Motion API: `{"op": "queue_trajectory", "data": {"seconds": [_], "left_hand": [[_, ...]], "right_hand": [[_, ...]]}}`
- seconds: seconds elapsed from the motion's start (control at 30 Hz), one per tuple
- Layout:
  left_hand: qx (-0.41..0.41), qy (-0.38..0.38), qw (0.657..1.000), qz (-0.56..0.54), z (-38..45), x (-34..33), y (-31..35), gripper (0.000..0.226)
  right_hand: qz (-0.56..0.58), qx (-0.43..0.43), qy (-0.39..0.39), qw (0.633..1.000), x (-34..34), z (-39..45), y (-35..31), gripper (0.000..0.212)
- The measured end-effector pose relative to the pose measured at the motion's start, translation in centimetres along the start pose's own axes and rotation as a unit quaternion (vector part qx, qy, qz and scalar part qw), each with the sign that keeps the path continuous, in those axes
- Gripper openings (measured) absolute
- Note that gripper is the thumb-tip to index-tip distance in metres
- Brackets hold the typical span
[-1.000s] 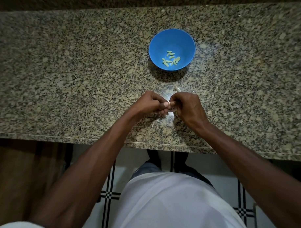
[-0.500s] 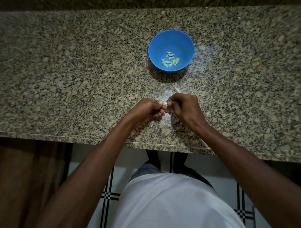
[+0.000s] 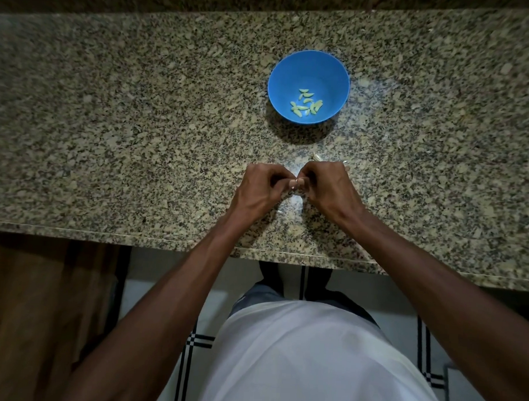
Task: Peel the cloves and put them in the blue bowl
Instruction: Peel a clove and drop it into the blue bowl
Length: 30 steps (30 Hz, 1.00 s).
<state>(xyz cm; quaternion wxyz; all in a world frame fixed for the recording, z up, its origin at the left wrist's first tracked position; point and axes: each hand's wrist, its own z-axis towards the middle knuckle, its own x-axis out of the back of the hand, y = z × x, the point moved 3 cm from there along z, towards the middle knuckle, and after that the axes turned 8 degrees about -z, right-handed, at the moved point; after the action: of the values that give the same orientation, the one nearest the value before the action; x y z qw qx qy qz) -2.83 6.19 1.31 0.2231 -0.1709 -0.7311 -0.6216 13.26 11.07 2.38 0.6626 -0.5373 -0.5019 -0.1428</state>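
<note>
Head view: the left hand (image 3: pixel 262 189) and right hand (image 3: pixel 323 187) meet fingertip to fingertip above the bench (image 3: pixel 109 135), both grips curled tight around a small clove (image 3: pixel 294 183), mostly hidden. Several peeled cloves (image 3: pixel 307 105) already lie in the blue bowl (image 3: pixel 336 74); this one seems unfinished.

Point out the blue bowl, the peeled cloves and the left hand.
blue bowl (image 3: pixel 294 71): head view, bare inner wall.
peeled cloves (image 3: pixel 306 106): head view, middle of the pile.
left hand (image 3: pixel 259 189): head view, back of the hand.
</note>
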Motion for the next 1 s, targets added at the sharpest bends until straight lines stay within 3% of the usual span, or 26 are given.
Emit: {"op": "queue_trajectory", "data": {"seconds": [0.2,0.27,0.3,0.37,0.43,0.53,0.6,0.7,0.87,1.0], "left_hand": [[0.091,0.023,0.993,-0.069,0.2,-0.5,-0.2,0.007],[0.150,0.002,0.977,-0.152,0.2,-0.5,-0.8,0.009],[0.197,-0.011,0.953,-0.230,0.0,-0.5,-1.0,0.012],[0.292,-0.033,0.870,-0.396,-0.5,-0.6,-0.8,0.018],[0.353,-0.040,0.793,-0.495,-0.6,-0.7,-0.3,0.015],[0.390,-0.063,0.737,-0.548,-0.5,-0.8,0.3,0.018],[0.399,-0.071,0.722,-0.560,-0.6,-0.9,0.4,0.019],[0.373,-0.060,0.767,-0.518,-0.6,-0.9,0.1,0.016],[0.196,-0.015,0.934,-0.298,-0.6,-0.2,-0.4,0.018],[0.053,0.006,0.993,-0.107,-0.6,0.0,0.5,0.014]], "right_hand": [[-0.011,0.010,0.022,1.000,-0.4,0.1,-0.1,0.009],[-0.023,0.018,0.026,0.999,-0.3,0.1,-0.2,0.011],[-0.028,0.025,0.031,0.999,-0.3,0.1,-0.3,0.013],[-0.028,0.044,0.038,0.998,-0.1,0.1,-0.5,0.014],[-0.029,0.058,0.044,0.997,0.1,0.2,-0.5,0.017],[-0.041,0.069,0.047,0.996,0.1,0.2,-0.4,0.022],[-0.044,0.074,0.045,0.995,0.0,0.2,-0.2,0.021],[-0.035,0.065,0.034,0.997,0.1,0.2,0.0,0.016],[0.025,-0.009,0.008,1.000,0.6,0.2,0.3,0.011],[0.075,-0.059,-0.031,0.995,0.9,0.3,0.5,0.011]]}}
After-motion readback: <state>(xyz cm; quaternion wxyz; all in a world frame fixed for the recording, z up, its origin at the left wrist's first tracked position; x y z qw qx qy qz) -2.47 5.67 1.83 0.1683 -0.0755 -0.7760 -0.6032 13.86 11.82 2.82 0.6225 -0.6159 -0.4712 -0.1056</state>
